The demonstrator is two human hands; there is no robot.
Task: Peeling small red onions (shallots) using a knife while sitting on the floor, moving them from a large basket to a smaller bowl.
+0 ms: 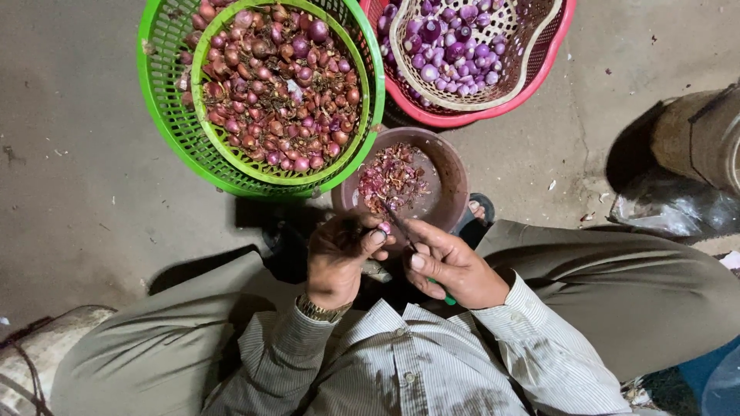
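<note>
My left hand [339, 258] pinches a small shallot [383, 228] between thumb and fingers. My right hand [451, 266] grips a small knife with a green handle [445, 296], its thin blade [398, 226] touching the shallot. Both hands hover over the near rim of a brown bowl [455, 181] that holds purple shallot skins [391, 179]. A wristwatch [320, 310] sits on my left wrist. My knees in olive trousers spread to either side.
A green basket [166, 115] at top left is piled with unpeeled reddish shallots [277, 85]. A beige basket of peeled purple shallots [451, 42] sits inside a red basket [543, 65] at top centre. A dark bag [674, 208] and a round object lie at right on the concrete floor.
</note>
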